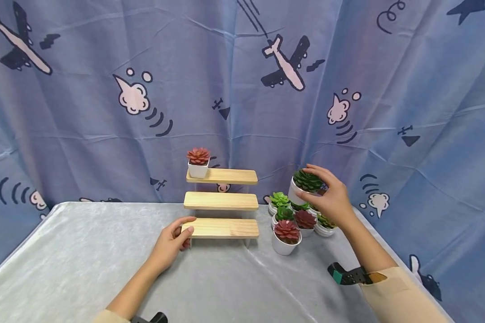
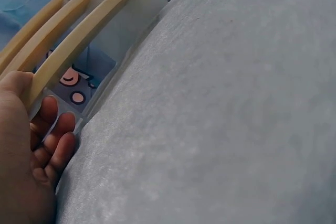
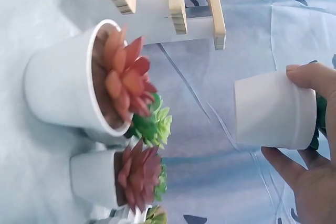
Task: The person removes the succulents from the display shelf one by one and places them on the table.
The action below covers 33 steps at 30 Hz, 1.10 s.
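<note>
My right hand (image 1: 334,201) grips a white pot (image 3: 270,111) with a dark green succulent (image 1: 307,180), held above the cluster of potted succulents at the right. Thumb and fingers are on opposite sides of the pot near its rim. My left hand (image 1: 170,244) holds the left end of the lowest board of a three-tier wooden shelf (image 1: 222,228). In the left wrist view its thumb lies on the board and the other fingers curl below its edge. A red succulent in a square white pot (image 1: 198,169) stands at the left end of the top tier.
Several white-potted succulents stand together right of the shelf, with a red one (image 1: 284,244) in front, a dark red one (image 1: 305,220) behind it and a light green one (image 1: 279,200) at the back. A grey cloth (image 1: 105,269) covers the table; a blue patterned curtain (image 1: 234,89) hangs behind.
</note>
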Each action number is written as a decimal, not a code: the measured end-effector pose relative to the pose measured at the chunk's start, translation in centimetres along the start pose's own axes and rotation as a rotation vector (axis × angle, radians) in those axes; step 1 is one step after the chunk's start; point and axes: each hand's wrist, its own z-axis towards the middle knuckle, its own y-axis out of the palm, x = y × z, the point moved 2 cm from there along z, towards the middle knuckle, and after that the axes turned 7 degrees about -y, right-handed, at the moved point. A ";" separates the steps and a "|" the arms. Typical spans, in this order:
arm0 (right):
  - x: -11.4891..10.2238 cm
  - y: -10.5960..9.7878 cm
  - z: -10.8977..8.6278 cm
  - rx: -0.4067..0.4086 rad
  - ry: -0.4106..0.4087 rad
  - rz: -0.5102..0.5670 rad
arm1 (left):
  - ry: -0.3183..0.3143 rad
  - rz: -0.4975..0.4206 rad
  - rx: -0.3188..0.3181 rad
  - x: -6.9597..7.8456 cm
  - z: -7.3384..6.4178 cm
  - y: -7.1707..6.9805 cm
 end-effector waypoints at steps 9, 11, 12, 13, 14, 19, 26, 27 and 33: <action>0.5 -1.6 -3.8 0.022 0.035 -0.010 | -0.001 -0.006 -0.005 0.1 0.0 0.0; 0.8 -1.8 -4.7 0.028 0.030 -0.011 | -0.002 -0.005 -0.003 0.1 0.0 0.0; 1.0 -1.8 -5.1 0.030 0.022 -0.012 | -0.002 -0.003 -0.002 0.1 0.0 0.0; 1.1 -1.8 -5.5 0.033 0.020 -0.010 | -0.002 -0.001 -0.001 0.1 0.0 0.0; 1.2 -1.7 -5.9 0.036 0.019 -0.007 | -0.001 0.000 0.001 0.1 0.0 0.0; 1.9 -1.1 -7.6 0.077 0.028 -0.007 | -0.001 -0.002 0.011 0.0 -0.1 0.0; 2.6 -0.4 -9.6 0.133 0.048 0.042 | 0.000 0.008 -0.001 0.0 -0.1 0.0; 2.7 -0.3 -9.8 0.136 0.051 0.051 | -0.001 0.008 0.001 0.0 -0.1 0.0; 3.4 0.4 -10.5 0.134 0.045 0.081 | -0.003 0.009 0.004 0.0 0.0 -0.1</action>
